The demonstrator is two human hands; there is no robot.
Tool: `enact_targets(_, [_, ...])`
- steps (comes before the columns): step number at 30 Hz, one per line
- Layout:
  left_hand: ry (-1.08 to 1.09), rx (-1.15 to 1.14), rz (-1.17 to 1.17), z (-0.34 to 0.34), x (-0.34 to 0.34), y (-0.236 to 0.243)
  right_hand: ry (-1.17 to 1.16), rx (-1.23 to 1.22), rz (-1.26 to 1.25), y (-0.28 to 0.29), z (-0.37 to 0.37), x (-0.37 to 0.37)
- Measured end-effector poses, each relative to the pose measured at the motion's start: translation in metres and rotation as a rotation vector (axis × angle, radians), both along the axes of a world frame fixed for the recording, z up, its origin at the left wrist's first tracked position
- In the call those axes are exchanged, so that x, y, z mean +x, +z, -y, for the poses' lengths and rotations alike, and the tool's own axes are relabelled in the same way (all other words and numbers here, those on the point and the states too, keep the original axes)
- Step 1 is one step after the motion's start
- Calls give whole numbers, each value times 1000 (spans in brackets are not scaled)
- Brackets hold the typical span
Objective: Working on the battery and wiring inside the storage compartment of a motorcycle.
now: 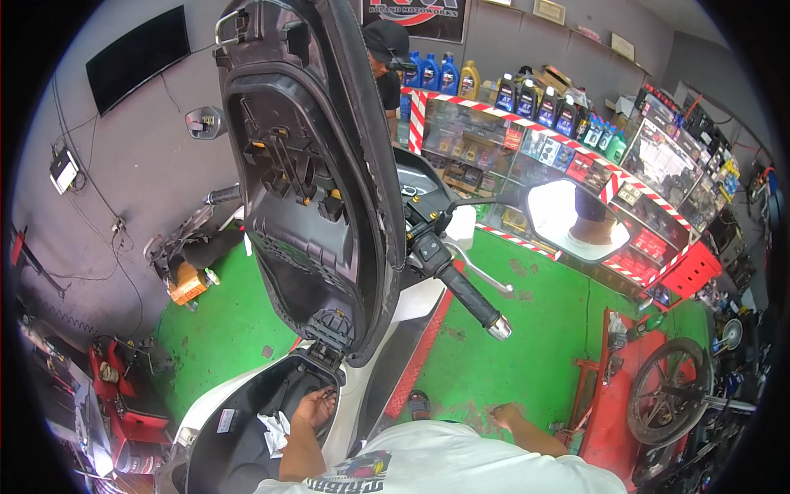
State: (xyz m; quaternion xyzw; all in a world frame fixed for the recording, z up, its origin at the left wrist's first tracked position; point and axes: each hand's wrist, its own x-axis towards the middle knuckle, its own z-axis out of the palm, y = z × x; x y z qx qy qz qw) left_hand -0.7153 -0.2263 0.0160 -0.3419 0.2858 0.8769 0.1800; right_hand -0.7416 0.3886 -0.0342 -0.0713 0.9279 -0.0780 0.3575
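I see the scooter pointing away from me, long axis running up the view, its seat tipped upright. The open bin below holds a white rag. My left hand rests on the bin's rim, fingers loosely curled, holding nothing. My right hand hangs half-closed, empty, 1 step right.

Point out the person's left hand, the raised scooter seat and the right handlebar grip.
left hand (pixel 315 407), head view, on the back of the hand.
raised scooter seat (pixel 304 165), head view, on its black underside.
right handlebar grip (pixel 471 298), head view, on the rubber sleeve.
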Motion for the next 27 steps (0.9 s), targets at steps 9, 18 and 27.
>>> enact_targets(9, [-284,-81,-93,19,1,2,-472,-97,43,68,41,-16])
enact_targets(18, [-396,-41,-119,30,-1,2,-491,-137,91,32,16,-2])
enact_targets(27, [-362,-33,-163,26,-7,11,190,12,-115,-48,-40,7])
